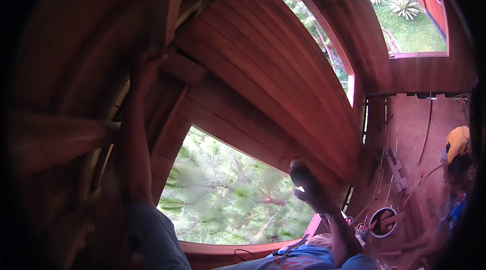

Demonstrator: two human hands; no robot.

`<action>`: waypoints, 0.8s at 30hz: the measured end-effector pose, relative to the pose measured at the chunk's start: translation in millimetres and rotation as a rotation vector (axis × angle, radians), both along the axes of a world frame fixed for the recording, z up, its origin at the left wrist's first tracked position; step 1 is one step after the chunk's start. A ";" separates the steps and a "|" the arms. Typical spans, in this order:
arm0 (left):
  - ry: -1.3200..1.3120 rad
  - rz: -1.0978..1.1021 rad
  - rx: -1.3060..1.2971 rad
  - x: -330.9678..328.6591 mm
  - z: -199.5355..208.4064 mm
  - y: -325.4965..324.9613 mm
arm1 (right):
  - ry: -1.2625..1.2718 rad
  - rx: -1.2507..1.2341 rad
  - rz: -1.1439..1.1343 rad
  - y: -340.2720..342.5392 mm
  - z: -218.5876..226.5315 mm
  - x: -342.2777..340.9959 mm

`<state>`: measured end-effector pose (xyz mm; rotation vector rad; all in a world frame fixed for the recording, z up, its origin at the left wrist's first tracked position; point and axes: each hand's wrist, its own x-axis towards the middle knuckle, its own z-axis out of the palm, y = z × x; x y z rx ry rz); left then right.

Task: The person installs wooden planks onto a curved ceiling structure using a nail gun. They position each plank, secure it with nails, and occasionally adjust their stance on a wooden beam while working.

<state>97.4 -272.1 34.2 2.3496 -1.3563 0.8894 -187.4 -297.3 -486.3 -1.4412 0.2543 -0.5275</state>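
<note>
My left arm reaches up along the left side, and my left hand [147,65] is closed at the lower end of a wooden beam [174,4] by the roof boards. Beside those fingers a short wooden block [185,67] sits against the plank wall [258,52]. Lower and to the right, my right hand [320,200] is wrapped round a dark tool with a rounded end [301,172]; shadow hides its exact kind. It is held in front of the planks, right of the large window opening [233,189].
On the lower right floor [412,133] stands a white bucket [372,227] with wood pieces in it. Cords and wood scraps lie around it. Another person [458,158] is at the far right edge. More window openings [415,32] show grass and plants.
</note>
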 end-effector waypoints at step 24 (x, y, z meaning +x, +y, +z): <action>0.084 -0.008 0.030 7.8 7.1 1.2 | -0.432 0.276 0.335 -41.8 190.9 126.9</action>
